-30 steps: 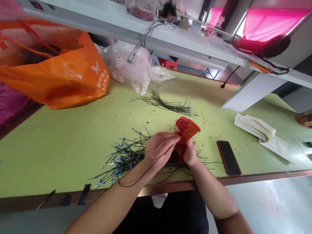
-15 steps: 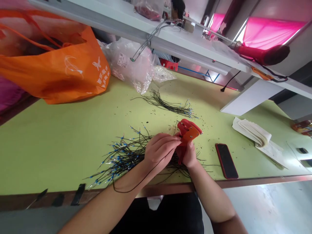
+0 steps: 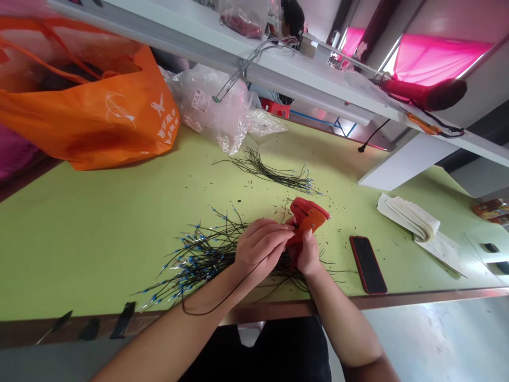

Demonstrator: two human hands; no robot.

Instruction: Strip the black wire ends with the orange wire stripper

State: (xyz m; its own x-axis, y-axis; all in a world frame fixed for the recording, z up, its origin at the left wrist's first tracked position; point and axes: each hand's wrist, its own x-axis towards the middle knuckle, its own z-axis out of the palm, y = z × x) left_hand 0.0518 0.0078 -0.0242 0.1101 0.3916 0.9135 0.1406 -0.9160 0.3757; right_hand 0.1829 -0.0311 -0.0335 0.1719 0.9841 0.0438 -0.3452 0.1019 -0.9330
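My right hand [image 3: 307,254] is wrapped round a red and orange hand tool [image 3: 312,218], its head tilted up to the right. My left hand [image 3: 260,246] pinches a thin black wire [image 3: 214,310] at the tool's left side; the wire's tail loops down over my left forearm. The wire's end at the tool is hidden by my fingers. Under both hands lies a large pile of black wires [image 3: 199,260] with blue connectors at the left ends. A smaller bundle of black wires [image 3: 274,172] lies farther back on the green table [image 3: 99,228].
An orange bag [image 3: 119,116] and clear plastic bags [image 3: 214,101] stand at the back left. On the right are a phone [image 3: 368,265] and folded papers [image 3: 413,220]. A white shelf [image 3: 318,74] crosses above, holding a red hair dryer [image 3: 429,94]. Black scraps dot the table.
The tool has tilted slightly in my right hand, and its handles look closer together. My left hand stays beside it with the wire. The camera view has shifted slightly.
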